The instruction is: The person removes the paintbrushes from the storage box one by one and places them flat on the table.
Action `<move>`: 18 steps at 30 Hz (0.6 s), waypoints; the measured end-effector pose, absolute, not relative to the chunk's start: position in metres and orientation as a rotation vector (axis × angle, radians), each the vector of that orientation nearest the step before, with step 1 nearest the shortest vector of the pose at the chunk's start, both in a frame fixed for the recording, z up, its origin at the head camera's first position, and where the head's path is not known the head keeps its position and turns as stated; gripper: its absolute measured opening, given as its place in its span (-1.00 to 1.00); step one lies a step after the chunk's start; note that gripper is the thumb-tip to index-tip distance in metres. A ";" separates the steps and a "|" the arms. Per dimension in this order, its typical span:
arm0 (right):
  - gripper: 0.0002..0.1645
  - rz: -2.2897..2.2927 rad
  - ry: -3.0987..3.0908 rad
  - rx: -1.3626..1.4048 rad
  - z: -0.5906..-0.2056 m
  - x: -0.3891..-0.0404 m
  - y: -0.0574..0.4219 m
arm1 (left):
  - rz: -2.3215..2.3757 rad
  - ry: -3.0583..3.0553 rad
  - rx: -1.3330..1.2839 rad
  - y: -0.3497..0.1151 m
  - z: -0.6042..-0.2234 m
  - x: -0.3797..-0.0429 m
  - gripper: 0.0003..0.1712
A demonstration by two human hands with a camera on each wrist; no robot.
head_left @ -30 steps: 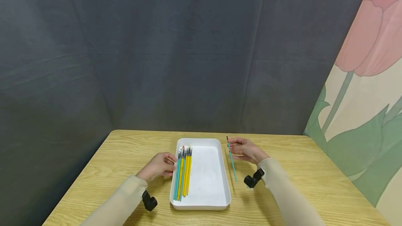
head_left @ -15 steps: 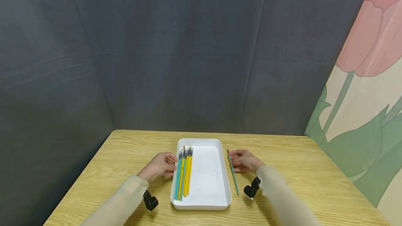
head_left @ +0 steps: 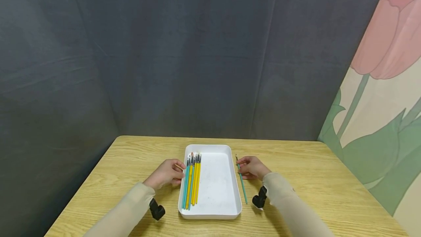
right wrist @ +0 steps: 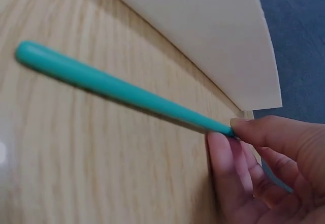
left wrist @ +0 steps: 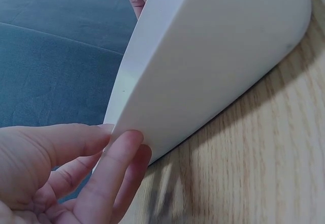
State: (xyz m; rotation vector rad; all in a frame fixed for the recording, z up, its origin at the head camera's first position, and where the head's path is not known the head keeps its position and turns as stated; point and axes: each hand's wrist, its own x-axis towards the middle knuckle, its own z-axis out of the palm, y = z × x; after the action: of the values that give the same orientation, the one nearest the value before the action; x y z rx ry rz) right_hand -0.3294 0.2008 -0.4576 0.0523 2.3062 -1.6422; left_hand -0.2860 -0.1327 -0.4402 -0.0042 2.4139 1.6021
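Observation:
A white tray [head_left: 218,185] lies on the wooden table, and in its left side several yellow paintbrushes [head_left: 198,182] and teal paintbrushes [head_left: 186,187] lie side by side, bristles away from me. At the tray's left wall, my left hand [head_left: 167,174] pinches the rim; the left wrist view shows thumb and fingers [left wrist: 109,170] on either side of that wall. To the right of the tray, my right hand [head_left: 252,167] pinches a single teal paintbrush [head_left: 242,185] near its ferrule. In the right wrist view this brush's handle [right wrist: 111,86] lies along the tabletop, apart from the tray.
The wooden table [head_left: 141,149] ends at a dark grey curtain [head_left: 197,65] behind it. A tulip-patterned wall covering [head_left: 378,120] borders the right side. Black wrist cameras [head_left: 156,209] sit on both sleeves.
My right hand has lowered the teal paintbrush from a tilted, raised position onto the table, then shifted it slightly left, closer to the tray. My left hand has stayed at the rim.

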 end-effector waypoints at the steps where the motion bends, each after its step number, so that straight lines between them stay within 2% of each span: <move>1: -0.60 -1.634 2.319 0.052 -0.458 -0.329 0.200 | 1.602 2.414 -0.003 -0.132 -0.440 -0.286 -0.74; 18: -0.59 -1.575 2.382 -0.007 -0.456 -0.329 0.198 | 1.623 2.388 0.022 -0.131 -0.436 -0.285 -0.73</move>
State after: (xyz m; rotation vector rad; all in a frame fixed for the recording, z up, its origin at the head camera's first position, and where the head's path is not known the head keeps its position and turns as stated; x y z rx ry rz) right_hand -0.3293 0.1980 -0.4556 -0.0074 2.3823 -1.5749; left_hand -0.2847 -0.1311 -0.4362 0.0221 2.3881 1.6229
